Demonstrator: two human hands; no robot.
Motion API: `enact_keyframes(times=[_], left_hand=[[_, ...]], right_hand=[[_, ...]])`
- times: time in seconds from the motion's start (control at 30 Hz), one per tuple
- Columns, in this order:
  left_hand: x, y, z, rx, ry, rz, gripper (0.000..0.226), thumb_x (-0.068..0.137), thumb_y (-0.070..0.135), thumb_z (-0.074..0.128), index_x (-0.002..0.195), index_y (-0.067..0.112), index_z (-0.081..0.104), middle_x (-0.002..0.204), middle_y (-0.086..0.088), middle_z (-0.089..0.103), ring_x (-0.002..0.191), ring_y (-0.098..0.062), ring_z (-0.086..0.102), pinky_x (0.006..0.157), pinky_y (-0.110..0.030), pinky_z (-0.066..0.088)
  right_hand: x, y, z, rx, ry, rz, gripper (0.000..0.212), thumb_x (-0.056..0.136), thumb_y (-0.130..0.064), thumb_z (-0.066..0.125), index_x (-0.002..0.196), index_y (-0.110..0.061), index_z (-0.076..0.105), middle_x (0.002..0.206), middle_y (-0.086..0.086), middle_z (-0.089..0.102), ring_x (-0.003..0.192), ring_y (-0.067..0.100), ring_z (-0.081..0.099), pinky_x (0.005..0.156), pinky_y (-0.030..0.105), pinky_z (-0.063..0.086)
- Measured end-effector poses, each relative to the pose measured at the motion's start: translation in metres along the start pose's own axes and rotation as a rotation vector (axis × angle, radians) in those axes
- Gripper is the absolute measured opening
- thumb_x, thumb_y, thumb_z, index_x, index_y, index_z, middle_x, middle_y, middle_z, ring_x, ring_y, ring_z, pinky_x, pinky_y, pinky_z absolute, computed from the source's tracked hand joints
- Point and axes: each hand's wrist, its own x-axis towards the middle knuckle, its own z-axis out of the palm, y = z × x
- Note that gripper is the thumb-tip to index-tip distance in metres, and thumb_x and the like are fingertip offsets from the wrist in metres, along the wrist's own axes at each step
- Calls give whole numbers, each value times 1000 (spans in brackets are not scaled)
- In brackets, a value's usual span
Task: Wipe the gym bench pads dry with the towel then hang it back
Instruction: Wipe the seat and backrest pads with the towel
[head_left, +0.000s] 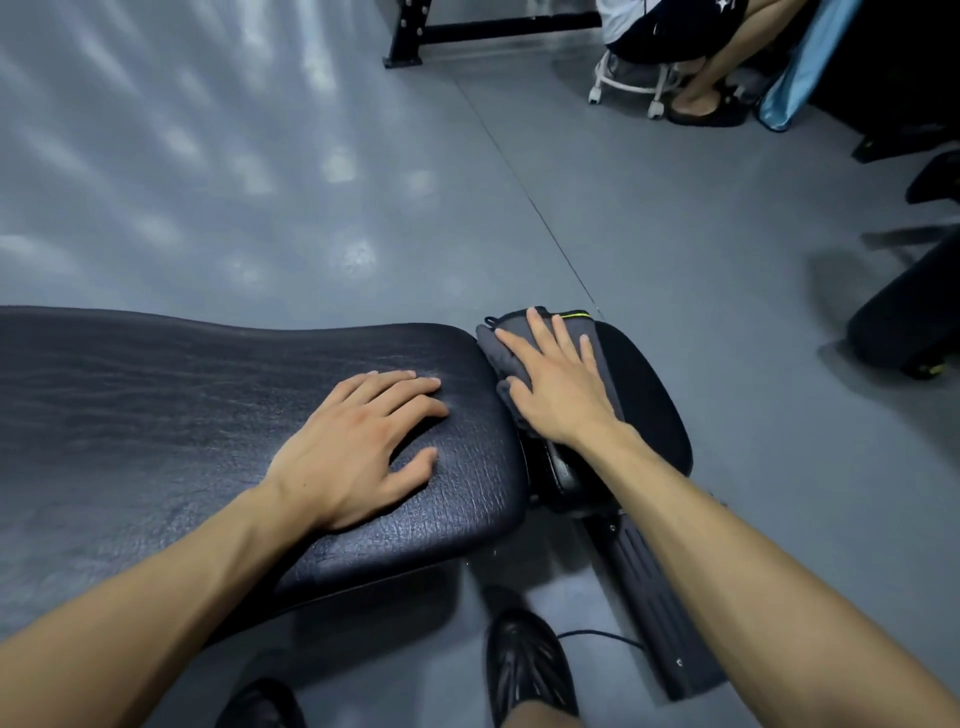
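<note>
The right hand (558, 387) lies flat, fingers straight and slightly spread, pressing a grey towel (511, 358) down onto the small black seat pad (647, 400) of the gym bench. The towel is bunched under the palm, with a thin yellow-green trim showing at its far edge, and it covers the seat pad's left part, right beside the gap between the 2 pads. The left hand (363, 441) rests palm-down on the long black back pad (182, 415), fingers straight and loosely spread, holding nothing; it sits near that pad's rounded end, close to the right hand but not touching it.

Below the seat pad the bench's dark ribbed frame (649, 597) runs toward the lower right, partly hidden by the right forearm. A thin black cable (602, 635) lies on the grey floor (311, 208) beside it. The person's 2 black shoes (524, 665) stand under the bench's near edge.

Across the floor, another person sits on a white wheeled stool (631, 85), wearing dark sandals, next to a black rack base (467, 31). A blue cloth (797, 67) hangs at the upper right, and dark equipment crowds the right edge.
</note>
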Motion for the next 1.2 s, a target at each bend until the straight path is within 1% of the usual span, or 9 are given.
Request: enact_keyframes(times=[0.2,0.33,0.5,0.63,0.77,0.87,0.97,1.07,1.2], left_hand=[[0,2,-3,6,-8,-1,46,95,56,39,134,37,54,156,15,43,147,-10,34,123,-37,22],[-1,4,-4,29,-16,5,45,96,56,39,134,36,53,155,15,44,146,-11,35,122,-37,25],[0,7,-3,75,-39,-3,50,96,55,34,133,31,57,155,9,47,145,-17,41,123,-43,25],[3,12,-3,112,-82,-8,60,95,53,30,132,20,62,152,-1,52,142,-27,46,119,-52,32],[6,19,-7,169,-95,8,57,93,49,30,124,15,63,145,-9,57,132,-34,53,110,-53,41],[9,29,-6,181,-82,-21,52,89,44,30,115,12,61,137,-12,61,123,-38,56,105,-51,43],[8,39,2,123,-36,-67,52,90,40,31,121,10,60,140,-10,59,132,-37,51,112,-53,39],[8,46,13,95,0,3,53,94,36,32,131,11,59,145,-8,56,139,-32,47,117,-51,36],[13,44,13,48,11,37,50,96,36,35,134,14,57,149,-3,54,143,-26,43,119,-46,33]], right_hand=[[-107,9,27,-18,139,-46,65,95,-38,36,159,-35,23,171,-1,-3,157,27,-2,126,51,5],[-151,25,56,-153,241,-84,72,94,-33,55,159,-32,25,171,7,6,157,32,10,123,56,20],[-150,30,59,-64,352,-119,58,100,-33,45,157,-32,32,170,2,15,156,27,14,125,52,15],[-166,41,60,554,514,45,46,104,-27,42,150,-33,43,165,-7,30,154,11,20,127,38,5],[-179,46,43,1268,778,564,44,107,-33,45,150,-25,42,153,-5,47,139,12,46,120,37,32],[-177,32,50,1639,908,769,44,106,-33,48,150,-25,42,145,-9,50,125,7,55,114,36,38],[-163,-5,62,1753,848,853,56,105,-39,50,157,-32,30,162,-4,33,147,18,35,120,37,28],[-137,-36,56,1521,890,863,56,109,-30,42,160,-28,20,170,-4,1,155,15,13,117,26,22],[-112,-38,65,1369,963,861,57,105,-29,47,158,-34,26,170,-3,-9,156,21,7,121,40,26]])
